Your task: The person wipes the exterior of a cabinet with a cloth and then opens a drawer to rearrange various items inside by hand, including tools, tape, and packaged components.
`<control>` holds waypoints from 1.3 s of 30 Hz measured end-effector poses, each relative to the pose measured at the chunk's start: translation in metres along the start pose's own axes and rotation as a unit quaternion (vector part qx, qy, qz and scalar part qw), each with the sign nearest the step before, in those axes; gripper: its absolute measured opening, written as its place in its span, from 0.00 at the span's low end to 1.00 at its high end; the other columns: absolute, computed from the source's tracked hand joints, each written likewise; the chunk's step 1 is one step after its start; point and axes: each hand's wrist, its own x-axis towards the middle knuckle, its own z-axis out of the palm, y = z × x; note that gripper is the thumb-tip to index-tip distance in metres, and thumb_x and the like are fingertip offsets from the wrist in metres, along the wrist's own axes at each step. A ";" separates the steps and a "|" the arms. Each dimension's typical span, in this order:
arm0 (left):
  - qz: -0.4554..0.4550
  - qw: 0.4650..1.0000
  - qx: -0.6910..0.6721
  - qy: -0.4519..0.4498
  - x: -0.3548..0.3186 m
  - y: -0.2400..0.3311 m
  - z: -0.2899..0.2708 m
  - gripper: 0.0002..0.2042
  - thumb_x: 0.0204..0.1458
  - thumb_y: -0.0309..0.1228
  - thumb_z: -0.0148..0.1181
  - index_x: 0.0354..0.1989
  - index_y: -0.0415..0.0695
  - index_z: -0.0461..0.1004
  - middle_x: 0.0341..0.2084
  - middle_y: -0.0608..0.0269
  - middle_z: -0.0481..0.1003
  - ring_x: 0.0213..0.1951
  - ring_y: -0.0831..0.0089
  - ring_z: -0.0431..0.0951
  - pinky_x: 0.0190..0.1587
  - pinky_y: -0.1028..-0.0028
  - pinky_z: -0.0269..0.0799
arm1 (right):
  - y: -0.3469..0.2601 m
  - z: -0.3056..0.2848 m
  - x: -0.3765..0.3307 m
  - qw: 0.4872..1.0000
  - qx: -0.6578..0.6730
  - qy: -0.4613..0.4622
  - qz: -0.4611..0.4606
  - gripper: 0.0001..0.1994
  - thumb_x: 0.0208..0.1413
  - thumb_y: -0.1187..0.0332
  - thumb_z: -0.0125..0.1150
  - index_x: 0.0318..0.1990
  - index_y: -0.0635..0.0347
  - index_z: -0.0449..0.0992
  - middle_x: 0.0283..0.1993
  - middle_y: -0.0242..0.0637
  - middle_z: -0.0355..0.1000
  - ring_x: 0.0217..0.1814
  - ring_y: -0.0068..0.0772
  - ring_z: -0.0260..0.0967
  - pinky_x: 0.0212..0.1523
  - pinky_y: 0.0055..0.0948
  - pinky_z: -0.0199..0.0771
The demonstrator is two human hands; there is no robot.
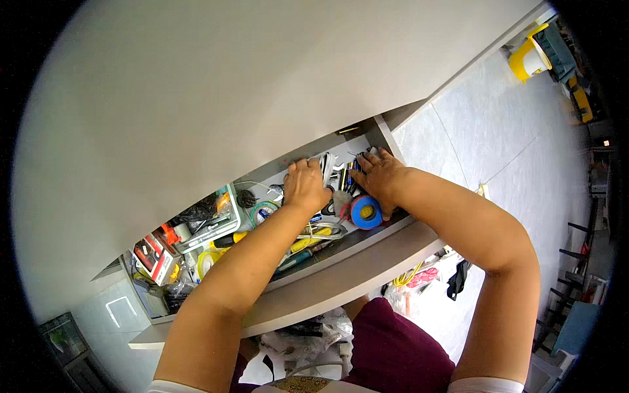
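Observation:
Both hands reach into a pulled-out drawer [354,259] packed with small tools and supplies. My left hand [303,187] is in its middle, fingers curled and closed; what they hold is hidden. Right beside it is a white and grey strip-like thing [327,165]. At the drawer's right end, my right hand [382,175] lies with fingers stretched over several small dark cylinders [352,175]. Just below that hand sits a blue roll of tape [366,212]. A small grey and red bundle [341,202] lies between the hands.
A clear tray [226,223], a red and white box [153,255] and a yellow roll [207,263] fill the drawer's left part. Yellow-handled tools [309,241] lie near the front. A large pale panel [177,118] overhangs the drawer. Bagged items [314,331] are below its front.

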 end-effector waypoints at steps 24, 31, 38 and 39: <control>0.101 0.977 -0.044 -0.180 0.002 -0.028 -0.022 0.16 0.37 0.30 0.56 0.38 0.42 0.75 0.35 0.47 0.76 0.41 0.52 0.76 0.45 0.60 0.71 | -0.015 0.004 -0.002 0.997 0.061 0.044 0.017 0.44 0.38 0.56 0.71 0.64 0.54 0.54 0.58 0.46 0.61 0.60 0.46 0.61 0.50 0.41 0.69; 0.112 0.960 -0.082 -0.245 -0.001 -0.033 -0.025 0.24 0.34 0.43 0.72 0.37 0.40 0.73 0.31 0.49 0.77 0.38 0.55 0.77 0.40 0.63 0.72 | -0.014 0.001 -0.018 0.994 0.103 0.045 -0.006 0.31 0.44 0.61 0.67 0.59 0.39 0.65 0.60 0.46 0.54 0.60 0.50 0.59 0.51 0.41 0.71; 0.179 0.971 0.039 -0.152 -0.015 -0.015 -0.026 0.14 0.32 0.28 0.64 0.32 0.45 0.75 0.30 0.50 0.77 0.36 0.51 0.77 0.40 0.57 0.72 | -0.015 -0.004 -0.015 0.983 0.180 0.025 0.008 0.29 0.43 0.67 0.67 0.56 0.41 0.69 0.60 0.44 0.55 0.60 0.52 0.58 0.55 0.42 0.69; 0.178 0.971 0.031 -0.156 -0.016 -0.016 -0.034 0.13 0.33 0.27 0.64 0.32 0.45 0.75 0.29 0.50 0.77 0.36 0.51 0.77 0.40 0.58 0.72 | -0.011 0.013 -0.006 0.977 0.193 0.085 -0.002 0.24 0.43 0.72 0.63 0.52 0.43 0.72 0.59 0.47 0.56 0.58 0.52 0.61 0.53 0.39 0.70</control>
